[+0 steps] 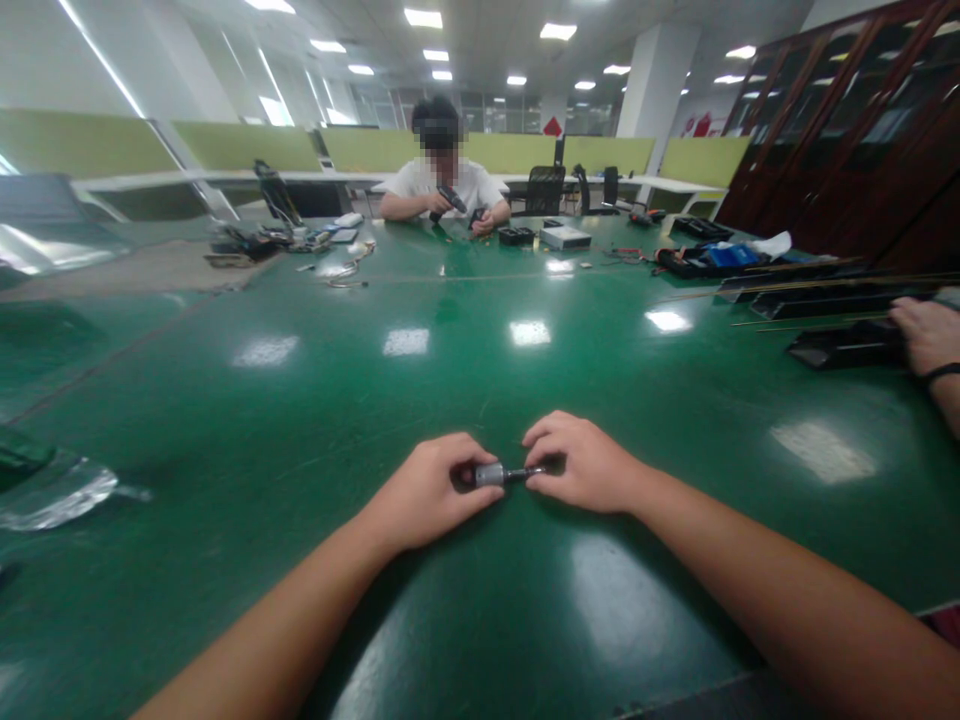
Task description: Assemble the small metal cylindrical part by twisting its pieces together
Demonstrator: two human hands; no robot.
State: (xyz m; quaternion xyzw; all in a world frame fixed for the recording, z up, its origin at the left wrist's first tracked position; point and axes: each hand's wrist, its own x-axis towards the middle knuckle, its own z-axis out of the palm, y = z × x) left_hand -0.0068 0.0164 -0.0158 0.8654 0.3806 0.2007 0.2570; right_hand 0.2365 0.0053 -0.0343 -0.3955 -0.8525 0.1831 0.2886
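Note:
Low over the green table, my left hand point(441, 492) grips a small tool point(491, 474) by its grey cylindrical body, thumb on the near side and fingers on the far side. A thin metal shaft point(519, 473) sticks out of the body to the right; the tool looks like a short screwdriver lying level. My right hand point(581, 463) pinches the shaft's far end between thumb and fingers, which partly hide the tip. The left end of the body sits in the shadow of my left palm.
Across the table point(450, 370) a person point(446, 185) holds a power drill point(452, 198). Another person's hand point(928, 335) touches black channel-shaped parts point(847, 343) at the right. A tool bag point(720, 258), a grey box point(565, 237) and cables point(349, 272) lie farther back. Clear plastic point(64, 490) is at left.

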